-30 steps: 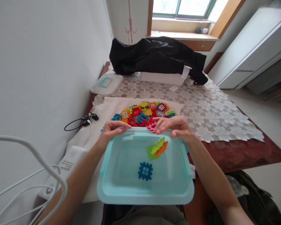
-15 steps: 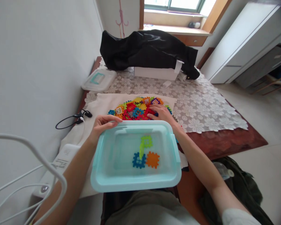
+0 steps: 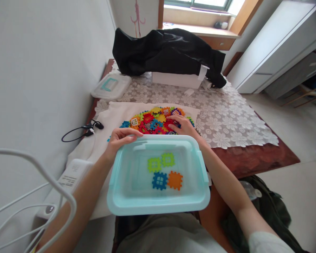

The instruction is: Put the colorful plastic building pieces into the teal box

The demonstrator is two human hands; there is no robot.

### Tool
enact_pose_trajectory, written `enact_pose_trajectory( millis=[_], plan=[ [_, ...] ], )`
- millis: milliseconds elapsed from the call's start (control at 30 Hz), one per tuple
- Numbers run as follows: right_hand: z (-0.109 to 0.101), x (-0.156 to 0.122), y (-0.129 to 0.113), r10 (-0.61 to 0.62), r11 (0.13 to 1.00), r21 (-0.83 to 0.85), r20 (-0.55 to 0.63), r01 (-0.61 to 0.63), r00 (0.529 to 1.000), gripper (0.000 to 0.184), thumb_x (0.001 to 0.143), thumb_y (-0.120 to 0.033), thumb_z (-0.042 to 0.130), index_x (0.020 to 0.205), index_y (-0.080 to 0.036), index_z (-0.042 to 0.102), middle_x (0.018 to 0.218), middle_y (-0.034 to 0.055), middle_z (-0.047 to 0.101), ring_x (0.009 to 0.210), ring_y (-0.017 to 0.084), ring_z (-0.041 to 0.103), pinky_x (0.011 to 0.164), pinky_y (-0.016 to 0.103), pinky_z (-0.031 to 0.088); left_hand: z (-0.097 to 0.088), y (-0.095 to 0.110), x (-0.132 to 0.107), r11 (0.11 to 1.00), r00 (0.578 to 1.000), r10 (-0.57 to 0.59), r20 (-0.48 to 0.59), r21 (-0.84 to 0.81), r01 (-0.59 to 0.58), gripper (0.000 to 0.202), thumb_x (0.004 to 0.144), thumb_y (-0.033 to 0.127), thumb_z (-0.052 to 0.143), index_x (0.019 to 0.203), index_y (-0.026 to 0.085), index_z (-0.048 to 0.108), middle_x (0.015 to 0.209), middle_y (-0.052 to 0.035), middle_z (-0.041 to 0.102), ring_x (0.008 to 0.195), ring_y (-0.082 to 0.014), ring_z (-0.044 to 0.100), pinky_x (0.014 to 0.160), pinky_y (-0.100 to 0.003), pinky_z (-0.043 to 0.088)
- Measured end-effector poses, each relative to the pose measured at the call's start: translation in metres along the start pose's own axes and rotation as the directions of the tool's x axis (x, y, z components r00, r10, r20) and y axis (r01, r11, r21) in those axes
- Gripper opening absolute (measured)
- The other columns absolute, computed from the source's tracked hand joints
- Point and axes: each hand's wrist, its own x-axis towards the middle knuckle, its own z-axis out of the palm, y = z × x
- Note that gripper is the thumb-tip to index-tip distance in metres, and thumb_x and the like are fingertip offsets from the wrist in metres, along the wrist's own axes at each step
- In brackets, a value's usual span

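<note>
My left hand [image 3: 121,140] grips the far-left rim of a pale turquoise plastic bin [image 3: 135,184], thumb and fingers closed on its edge. The bin is tilted toward me over my lap. Inside it lie two lime-green interlocking tiles [image 3: 154,164], a blue window tile [image 3: 159,180] and an orange tile [image 3: 175,180]. Beyond the rim, a heap of colourful interlocking plastic tiles [image 3: 156,124] spreads over a cream cloth. My right hand [image 3: 183,125] rests at the heap's right side with fingers apart, near red tiles; nothing shows in its grasp.
A white lid [image 3: 112,86] lies at the table's left. Black sheeting [image 3: 168,52] covers a white box at the back. Black earphones [image 3: 88,129] sit on the left, and white cables [image 3: 68,196] loop at lower left. A dark bag [image 3: 268,207] is at right.
The second lime-green tile, earlier standing on edge and blurred, now lies flat in the bin. The bin has shifted slightly right with my left hand. My right hand's fingers have spread a little over the heap.
</note>
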Motion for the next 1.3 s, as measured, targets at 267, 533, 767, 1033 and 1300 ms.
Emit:
enact_pose_trajectory(
  millis=[267, 533, 767, 1033, 1300],
  plan=[
    [-0.006, -0.005, -0.011, 0.01, 0.944, -0.327, 0.119, 0.03, 0.993, 0.054, 0.095, -0.051, 0.088, 0.139, -0.021, 0.078, 0.139, 0.0159, 0.078, 0.13, 0.038, 0.073, 0.115, 0.052, 0.058, 0.0, -0.001, -0.001, 1.0, 1.0, 0.009, 0.002, 0.009, -0.009, 0.017, 0.068, 0.031, 0.094, 0.08, 0.02, 0.093, 0.068, -0.0043, 0.08, 0.053, -0.0131, 0.065, 0.049, -0.019, 0.049],
    [-0.003, -0.003, 0.002, -0.075, 0.977, -0.201, 0.0, 0.074, 0.997, 0.024, 0.103, -0.028, 0.073, 0.125, -0.022, 0.081, 0.134, 0.0118, 0.079, 0.126, 0.029, 0.076, 0.112, 0.042, 0.058, 0.001, 0.0, -0.002, 1.0, 1.0, -0.006, -0.02, 0.009, 0.007, 0.019, 0.067, 0.032, 0.095, 0.08, 0.019, 0.092, 0.069, -0.0053, 0.08, 0.054, -0.0153, 0.066, 0.05, -0.022, 0.05],
    [0.0, -0.003, 0.007, -0.073, 0.969, -0.235, 0.037, 0.079, 0.997, 0.022, 0.105, -0.026, 0.066, 0.121, -0.024, 0.08, 0.126, 0.0114, 0.08, 0.116, 0.028, 0.076, 0.107, 0.042, 0.06, -0.001, -0.003, -0.002, 0.999, 1.0, -0.001, -0.03, 0.033, 0.002, 0.021, 0.068, 0.032, 0.094, 0.082, 0.017, 0.092, 0.072, -0.0067, 0.081, 0.057, -0.0162, 0.066, 0.048, -0.022, 0.051],
    [-0.004, 0.0, -0.004, -0.075, 0.994, -0.095, -0.217, 0.055, 0.973, 0.024, 0.106, -0.043, 0.066, 0.114, -0.025, 0.081, 0.12, 0.0121, 0.082, 0.112, 0.027, 0.078, 0.104, 0.043, 0.063, -0.002, -0.004, -0.002, 1.0, 1.0, 0.008, -0.018, 0.025, -0.007, 0.02, 0.07, 0.032, 0.096, 0.084, 0.019, 0.093, 0.075, -0.006, 0.082, 0.059, -0.0156, 0.068, 0.05, -0.021, 0.053],
    [-0.008, 0.005, -0.025, 0.244, 0.847, 0.532, -0.377, -0.007, 0.893, 0.043, 0.098, -0.068, 0.074, 0.115, -0.028, 0.071, 0.113, 0.0078, 0.081, 0.102, 0.027, 0.082, 0.094, 0.044, 0.069, -0.002, -0.004, -0.002, 0.999, 1.0, 0.025, 0.001, 0.034, -0.025, 0.02, 0.07, 0.033, 0.095, 0.084, 0.018, 0.093, 0.074, -0.0064, 0.082, 0.056, -0.0148, 0.066, 0.048, -0.021, 0.048]
  ],
)
